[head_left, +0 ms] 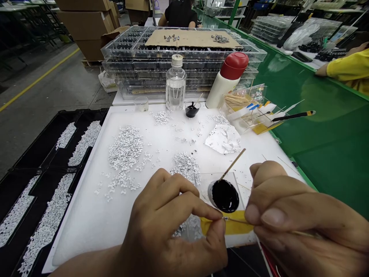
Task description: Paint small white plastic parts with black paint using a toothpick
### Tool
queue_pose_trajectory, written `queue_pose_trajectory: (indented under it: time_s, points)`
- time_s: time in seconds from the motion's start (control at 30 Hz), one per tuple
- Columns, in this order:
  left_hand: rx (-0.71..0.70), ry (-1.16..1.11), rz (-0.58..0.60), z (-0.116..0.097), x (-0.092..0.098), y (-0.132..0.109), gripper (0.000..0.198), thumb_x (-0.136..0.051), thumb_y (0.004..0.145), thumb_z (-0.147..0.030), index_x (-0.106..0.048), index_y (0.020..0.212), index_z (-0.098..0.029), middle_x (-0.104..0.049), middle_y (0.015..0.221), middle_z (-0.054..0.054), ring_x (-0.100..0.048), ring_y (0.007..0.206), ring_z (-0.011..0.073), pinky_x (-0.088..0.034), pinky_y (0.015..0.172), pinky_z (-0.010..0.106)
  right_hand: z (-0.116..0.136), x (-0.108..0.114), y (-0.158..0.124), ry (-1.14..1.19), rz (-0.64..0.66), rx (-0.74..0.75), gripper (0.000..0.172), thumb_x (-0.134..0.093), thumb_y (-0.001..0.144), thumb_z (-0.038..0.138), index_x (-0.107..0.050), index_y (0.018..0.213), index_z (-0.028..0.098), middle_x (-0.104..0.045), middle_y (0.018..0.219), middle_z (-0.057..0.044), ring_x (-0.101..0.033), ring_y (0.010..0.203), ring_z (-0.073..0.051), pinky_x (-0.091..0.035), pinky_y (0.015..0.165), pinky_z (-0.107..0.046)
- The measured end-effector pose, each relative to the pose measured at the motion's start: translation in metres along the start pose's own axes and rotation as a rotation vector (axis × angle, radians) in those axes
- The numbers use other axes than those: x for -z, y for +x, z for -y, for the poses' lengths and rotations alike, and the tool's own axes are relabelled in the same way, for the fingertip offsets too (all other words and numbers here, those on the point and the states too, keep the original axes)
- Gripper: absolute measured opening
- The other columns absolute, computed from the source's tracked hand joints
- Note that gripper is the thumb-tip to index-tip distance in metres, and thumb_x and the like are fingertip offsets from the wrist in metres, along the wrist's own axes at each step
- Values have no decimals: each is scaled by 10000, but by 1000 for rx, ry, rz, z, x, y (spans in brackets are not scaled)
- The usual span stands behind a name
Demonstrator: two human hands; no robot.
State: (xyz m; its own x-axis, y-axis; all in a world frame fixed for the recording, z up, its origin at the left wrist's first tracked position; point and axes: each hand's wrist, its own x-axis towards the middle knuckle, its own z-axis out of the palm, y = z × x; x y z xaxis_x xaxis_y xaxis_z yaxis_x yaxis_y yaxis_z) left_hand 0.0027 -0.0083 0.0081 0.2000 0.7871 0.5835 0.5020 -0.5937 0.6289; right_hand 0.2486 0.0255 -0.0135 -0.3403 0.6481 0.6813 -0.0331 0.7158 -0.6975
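Left hand (170,227) closed, thumb and forefinger pinching a tiny piece (224,218) just above yellow tape (227,227), near right on the board. Right hand (288,215) closed on a thin wooden stick (239,221), its tip at that piece. Just far of the tape, a small dish (224,196) of black liquid, second stick standing in it. Heaps of small white pieces (125,148) on a white board (72,238), left of both hands.

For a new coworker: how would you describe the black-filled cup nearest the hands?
On the white board, find the yellow tape at the front. The cup of black liquid sits just behind it, a wooden stick leaning in it; the other black cup is smaller, far back.
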Motion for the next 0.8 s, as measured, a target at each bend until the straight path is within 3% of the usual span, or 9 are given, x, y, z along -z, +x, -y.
queue_pose_trajectory:
  time_s: [0.13, 0.27, 0.4, 0.57, 0.8]
  points:
    - [-3, 12, -15, 1, -2, 1, 212, -786, 998, -31, -792, 968, -241, -808, 841, -60, -735, 748, 124, -586, 697, 327, 3, -11, 1, 36, -201, -125, 377, -1123, 991, 381, -915, 1301, 335, -893, 1032, -61, -876, 949, -347, -715, 902, -580]
    - [-2, 27, -25, 0, -3, 2, 210, -767, 997, -36, -794, 957, -241, -801, 839, -70, -728, 751, 114, -585, 705, 319, 5, -18, 3, 55, -222, -151, 416, -1147, 952, 463, -918, 1272, 330, -890, 1067, -88, -888, 1085, -404, -726, 960, -636]
    - [-13, 17, -25, 0, -3, 2, 223, -756, 1001, -22, -790, 958, -238, -795, 835, -77, -714, 750, 106, -579, 712, 311, 4, -12, 0, 61, -217, -129, 403, -1136, 966, 370, -920, 1303, 332, -891, 1026, -65, -887, 976, -363, -720, 910, -589]
    - [-14, 17, -28, -1, -2, 1, 213, -761, 1002, -29, -792, 959, -235, -793, 845, -71, -708, 752, 107, -578, 711, 308, 1, 2, -1, 51, 33, 1, 293, -857, 1139, 94, -868, 1423, 168, -924, 1134, -65, -754, 777, -180, -700, 849, -437]
    - [-22, 16, -32, 0, -3, 0, 208, -767, 1000, -39, -783, 948, -239, -781, 834, -72, -706, 746, 110, -572, 708, 309, 7, 5, 6, -24, 27, -23, 139, -908, 1164, 163, -860, 1288, 202, -942, 1099, -10, -759, 743, -146, -730, 847, -379]
